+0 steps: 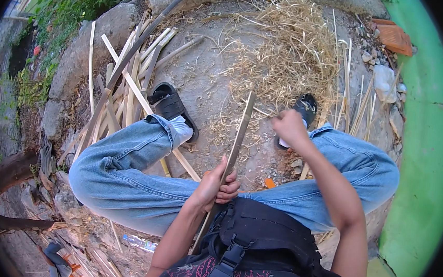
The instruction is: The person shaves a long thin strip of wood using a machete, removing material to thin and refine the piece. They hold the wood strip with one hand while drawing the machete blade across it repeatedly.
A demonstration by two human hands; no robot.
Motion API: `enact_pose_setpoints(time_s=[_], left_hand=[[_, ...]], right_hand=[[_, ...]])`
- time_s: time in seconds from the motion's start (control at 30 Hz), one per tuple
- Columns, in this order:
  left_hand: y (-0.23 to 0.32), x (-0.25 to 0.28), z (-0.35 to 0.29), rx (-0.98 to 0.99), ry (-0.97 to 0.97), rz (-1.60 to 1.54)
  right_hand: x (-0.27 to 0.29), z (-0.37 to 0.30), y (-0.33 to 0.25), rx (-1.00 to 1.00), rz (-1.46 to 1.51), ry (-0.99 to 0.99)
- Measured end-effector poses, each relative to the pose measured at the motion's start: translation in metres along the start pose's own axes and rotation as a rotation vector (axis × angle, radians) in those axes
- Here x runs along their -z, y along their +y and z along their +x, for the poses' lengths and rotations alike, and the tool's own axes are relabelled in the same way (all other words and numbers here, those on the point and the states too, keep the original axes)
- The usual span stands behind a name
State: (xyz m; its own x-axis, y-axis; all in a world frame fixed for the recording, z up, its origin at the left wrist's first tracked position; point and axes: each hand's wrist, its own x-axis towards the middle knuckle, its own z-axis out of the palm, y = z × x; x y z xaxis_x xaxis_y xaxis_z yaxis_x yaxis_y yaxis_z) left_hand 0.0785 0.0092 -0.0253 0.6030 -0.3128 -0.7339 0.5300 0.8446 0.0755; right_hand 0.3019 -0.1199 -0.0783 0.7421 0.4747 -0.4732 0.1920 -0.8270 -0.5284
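At upper left we saw pale, thin wooden strips; at lower centre, our left hand wrapped its fingers round a long grey-brown wooden strip; rightward, our right hand curled, its hold indiscernible.

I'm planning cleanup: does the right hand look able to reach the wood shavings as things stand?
Probably yes: the right hand hovers near the wood shavings, and the right black sandal beside it leaves the way straight ahead free. Whether the hand holds something is unclear.
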Motion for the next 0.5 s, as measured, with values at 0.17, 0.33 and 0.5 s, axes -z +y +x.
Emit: enact_pose_setpoints(time_s=[0.17, 0.33, 0.5], left_hand=[[0.002, -0.007, -0.004, -0.116, -0.030, -0.006], [0.002, -0.007, -0.001, -0.269, 0.136, 0.365], [-0.001, -0.009, -0.001, -0.295, 0.159, 0.435]], right_hand=[[0.013, -0.005, -0.003, -0.309, 0.689, -0.170], [0.029, -0.035, -0.053, -0.301, 1.196, -0.332], [0.025, -0.038, -0.047, -0.225, 1.193, -0.336]])
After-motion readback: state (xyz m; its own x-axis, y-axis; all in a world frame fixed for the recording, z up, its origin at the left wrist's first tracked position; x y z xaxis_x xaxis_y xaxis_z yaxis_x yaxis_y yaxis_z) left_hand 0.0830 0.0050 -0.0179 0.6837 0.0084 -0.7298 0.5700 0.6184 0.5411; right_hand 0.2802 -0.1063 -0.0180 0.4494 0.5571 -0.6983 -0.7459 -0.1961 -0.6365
